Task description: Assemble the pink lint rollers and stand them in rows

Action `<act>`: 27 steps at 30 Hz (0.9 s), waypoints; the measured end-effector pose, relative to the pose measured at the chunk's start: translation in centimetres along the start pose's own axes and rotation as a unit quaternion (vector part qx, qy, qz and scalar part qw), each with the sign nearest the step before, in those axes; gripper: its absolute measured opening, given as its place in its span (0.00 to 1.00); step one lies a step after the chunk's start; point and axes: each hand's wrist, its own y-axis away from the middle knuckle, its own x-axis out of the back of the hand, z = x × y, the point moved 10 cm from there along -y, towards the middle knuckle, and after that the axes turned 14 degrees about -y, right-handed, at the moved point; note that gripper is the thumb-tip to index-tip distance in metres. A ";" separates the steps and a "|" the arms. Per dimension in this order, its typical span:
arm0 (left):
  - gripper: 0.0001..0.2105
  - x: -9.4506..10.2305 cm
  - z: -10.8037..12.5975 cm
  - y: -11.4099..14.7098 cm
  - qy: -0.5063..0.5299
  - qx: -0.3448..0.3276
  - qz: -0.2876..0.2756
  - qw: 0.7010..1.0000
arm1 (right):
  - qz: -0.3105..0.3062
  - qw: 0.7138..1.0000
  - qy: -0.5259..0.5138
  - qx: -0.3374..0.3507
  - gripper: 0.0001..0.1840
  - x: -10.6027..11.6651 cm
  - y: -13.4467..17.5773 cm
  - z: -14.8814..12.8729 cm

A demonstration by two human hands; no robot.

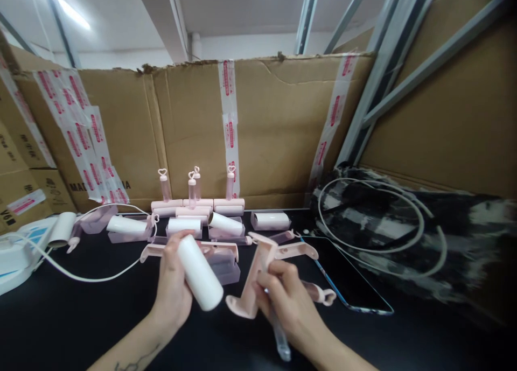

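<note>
Stage, as we judge it: part done. Beyond the smooth white cylindrical roll (201, 274), our landmark, four sets look complete, each w/ a pale-pink plastic half-round cover (229, 203) and an upright translucent pink handle (162, 188) topped by a heart-shaped ring; how the two join, we cannot tell. Between these and the roll, pcs lie apart, which we count as left: translucent lilac plastic trays (225, 270) (several w/ white rolls in them, at least one w/o), long pale-pink plastic brackets (297, 251), loose handles lying flat. The roll itself we find tilted between the hands, near end free. L hand (172, 274): part-closed around the roll's L side; fingers behind it hidden. R hand (288, 301): closed, thumb & fingers gripping a bent pale-pink plastic bracket (258, 263), just R of the roll, plus a clear rod-shaped pc (281, 336), type uncertain, jutting out below the palm. Farther R of the roll: a black-screened phone w/ blue edge (351, 274)
</note>
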 end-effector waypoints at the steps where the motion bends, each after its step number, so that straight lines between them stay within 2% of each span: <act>1: 0.16 0.8 0.5 -0.6 0.008 -0.001 0.019 1.000 | -0.004 1.000 -0.001 -0.022 0.09 0.5 0.0 0.8; 3: 0.17 2.0 1.5 -1.7 0.006 -0.011 0.028 1.000 | -0.047 0.998 -0.018 -0.047 0.09 0.6 0.2 1.9; 5: 0.17 2.1 2.3 -2.4 -0.019 -0.027 -0.010 0.999 | -0.114 0.991 -0.030 -0.067 0.10 -0.2 0.8 2.7; 7: 0.15 1.5 3.1 -2.4 -0.112 -0.069 -0.063 0.989 | -0.166 0.982 -0.025 -0.083 0.11 -1.3 1.6 3.5; 8: 0.13 1.0 3.6 -2.2 -0.193 -0.105 -0.080 0.972 | -0.185 0.979 -0.022 -0.086 0.11 -1.9 2.0 3.8; 9: 0.12 0.6 4.0 -1.8 -0.288 -0.147 -0.089 0.942 | -0.203 0.975 -0.020 -0.085 0.11 -2.5 2.3 4.1; 10: 0.11 0.1 4.4 -1.4 -0.386 -0.188 -0.088 0.899 | -0.220 0.972 -0.018 -0.079 0.10 -3.0 2.6 4.2; 12: 0.12 -0.9 4.7 -0.7 -0.547 -0.250 -0.073 0.796 | -0.241 0.969 -0.014 -0.060 0.10 -3.6 2.7 4.4; 13: 0.12 -1.4 4.5 -0.5 -0.601 -0.268 -0.068 0.750 | -0.244 0.968 -0.010 -0.054 0.09 -3.7 2.6 4.4; 15: 0.13 -2.1 4.1 -0.4 -0.665 -0.294 -0.065 0.683 | -0.222 0.974 -0.009 -0.047 0.09 -3.0 1.6 4.4; 17: 0.13 -2.7 3.7 -0.2 -0.687 -0.329 -0.067 0.644 | -0.193 0.979 -0.044 -0.049 0.09 -2.1 0.2 3.9; 19: 0.13 -3.2 3.6 0.2 -0.690 -0.371 -0.062 0.618 | -0.177 0.976 -0.119 -0.053 0.09 -1.7 -1.2 2.9; 23: 0.13 -4.1 3.3 1.5 -0.685 -0.455 -0.063 0.566 | -0.217 0.926 -0.299 -0.077 0.12 -3.2 -2.4 0.5; 25: 0.13 -4.5 2.9 2.1 -0.690 -0.478 -0.068 0.540 | -0.234 0.906 -0.341 -0.092 0.13 -4.1 -2.1 -0.1; 27: 0.14 -4.7 2.7 2.5 -0.698 -0.489 -0.063 0.520 | -0.231 0.902 -0.349 -0.105 0.13 -4.6 -1.7 -0.2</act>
